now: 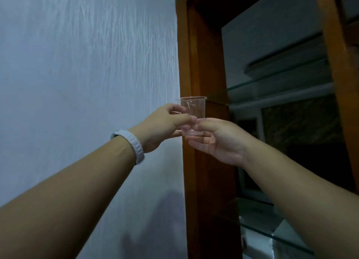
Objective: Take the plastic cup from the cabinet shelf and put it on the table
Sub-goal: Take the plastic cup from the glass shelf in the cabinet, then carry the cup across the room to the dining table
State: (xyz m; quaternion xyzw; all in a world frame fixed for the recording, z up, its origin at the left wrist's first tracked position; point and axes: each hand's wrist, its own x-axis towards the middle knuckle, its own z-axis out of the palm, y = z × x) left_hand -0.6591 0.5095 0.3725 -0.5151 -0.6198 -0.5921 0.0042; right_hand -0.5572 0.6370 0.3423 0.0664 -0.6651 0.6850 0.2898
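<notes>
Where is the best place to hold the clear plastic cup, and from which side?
Grip the plastic cup around its lower wall, from the left side, as the left hand does. It stands upright and looks thin, so squeezing near the open rim would probably bend it.

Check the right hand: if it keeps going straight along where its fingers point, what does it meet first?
The right hand points left, its fingers already at the base of the clear plastic cup. Straight past that is the left hand holding the cup; depth between them is unclear.
</notes>
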